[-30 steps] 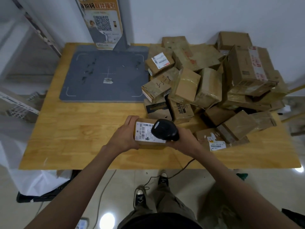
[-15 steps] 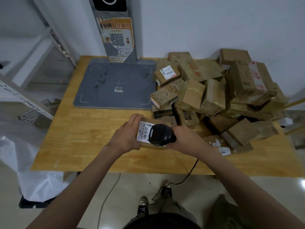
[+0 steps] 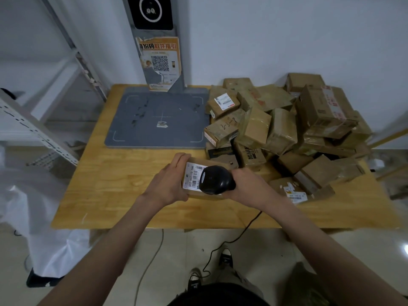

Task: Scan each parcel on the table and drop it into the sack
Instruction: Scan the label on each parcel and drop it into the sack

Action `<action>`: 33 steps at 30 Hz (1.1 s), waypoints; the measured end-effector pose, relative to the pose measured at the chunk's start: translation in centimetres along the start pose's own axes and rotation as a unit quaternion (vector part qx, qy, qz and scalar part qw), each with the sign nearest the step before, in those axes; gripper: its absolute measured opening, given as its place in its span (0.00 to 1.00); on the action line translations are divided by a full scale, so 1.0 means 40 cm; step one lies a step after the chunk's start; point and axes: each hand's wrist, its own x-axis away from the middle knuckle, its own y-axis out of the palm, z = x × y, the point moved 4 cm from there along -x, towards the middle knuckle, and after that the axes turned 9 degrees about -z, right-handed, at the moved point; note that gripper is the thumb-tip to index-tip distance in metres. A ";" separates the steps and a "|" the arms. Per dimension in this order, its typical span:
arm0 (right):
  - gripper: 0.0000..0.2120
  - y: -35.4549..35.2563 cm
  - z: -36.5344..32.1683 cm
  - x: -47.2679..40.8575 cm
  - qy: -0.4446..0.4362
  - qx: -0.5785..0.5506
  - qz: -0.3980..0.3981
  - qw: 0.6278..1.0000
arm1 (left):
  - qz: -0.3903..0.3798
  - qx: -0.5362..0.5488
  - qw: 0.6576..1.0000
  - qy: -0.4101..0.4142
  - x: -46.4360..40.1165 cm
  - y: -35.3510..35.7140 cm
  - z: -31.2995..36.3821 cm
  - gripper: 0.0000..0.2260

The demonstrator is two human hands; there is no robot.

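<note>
Brown cardboard, the parcel (image 3: 199, 195) sits above the table's (image 3: 114, 186) near edge, label up, its long axis running near to far. The left hand (image 3: 167, 184) curls round its left side; the right hand (image 3: 247, 184) grips a black scanner (image 3: 215, 183) over the label. Right of them the parcel heap (image 3: 284, 129) spreads; farther back lies the grey pad (image 3: 154, 120). The white sack (image 3: 33, 217) hangs left.
</note>
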 end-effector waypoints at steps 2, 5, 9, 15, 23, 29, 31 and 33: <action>0.07 0.009 0.003 0.015 0.015 -0.040 0.015 0.999 | 0.003 0.012 1.000 0.007 0.014 -0.001 0.002 0.52; 0.04 0.023 0.023 0.047 0.042 -0.170 0.064 0.982 | 0.001 0.048 0.999 0.020 0.038 0.001 0.009 0.52; 0.05 0.048 0.055 0.125 0.086 -0.328 0.133 0.931 | -0.018 0.084 0.995 0.045 0.063 0.018 0.040 0.51; 0.12 0.136 0.131 0.254 0.160 -0.480 0.168 0.846 | -0.062 0.114 0.986 0.109 0.067 0.080 0.150 0.51; 0.08 0.241 0.269 0.510 0.246 -0.550 0.302 0.739 | -0.167 0.170 0.961 0.142 0.040 0.225 0.379 0.55; 0.09 0.331 0.380 0.731 0.320 -0.567 0.382 0.656 | -0.221 0.149 0.944 0.193 0.042 0.396 0.605 0.41; 0.08 0.367 0.417 0.809 0.342 -0.579 0.399 0.623 | -0.233 0.138 0.939 0.212 0.047 0.454 0.685 0.38; 0.05 0.408 0.455 0.884 0.362 -0.591 0.410 0.593 | -0.249 0.131 0.934 0.218 0.062 0.510 0.766 0.35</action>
